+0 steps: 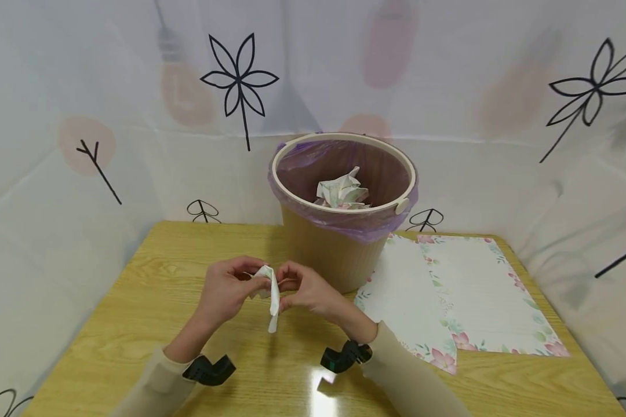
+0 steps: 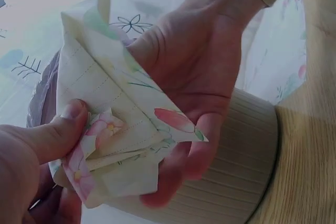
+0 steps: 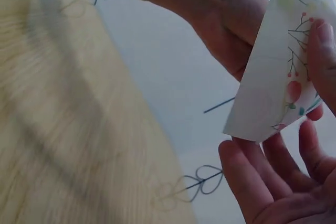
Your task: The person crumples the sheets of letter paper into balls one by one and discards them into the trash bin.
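Left pinch: left hand (image 1: 224, 294) closed on the folded paper (image 1: 274, 292); thumb (image 2: 72, 113) flat on the lined face, fingertips behind, no slack visible.
Right cup: right hand (image 1: 313, 292) at the other side of the paper, half-curled, thumb and fingers parted. It touches; can't tell if it really pinches.
Paper: between both hands, off the table (image 1: 151, 315), in front of the bin (image 1: 326, 252). Several layers, uneven: one pointed corner sticks out, a narrow flap hangs down in the head view.
Fold work: my read, it's being folded or compacted in mid-air. Left should anchor, right should shape. Put the left thumb over the layer stack, or the inner flap could spring out.
Loose flap: tuck it inward with the right fingers first, then squeeze across the layers. Pulling on a single corner may tear it or unroll the rest.
Stiffness: looks thin but springy at the creases; firm, even pressure should beat speed.
Bin: just beyond the right hand, purple liner (image 1: 372, 230) over the rim, crumpled paper (image 1: 341, 190) inside. Elbow room on that side looks tight.
Spares: two floral sheets (image 1: 490, 295) flat on the table, right of the bin.
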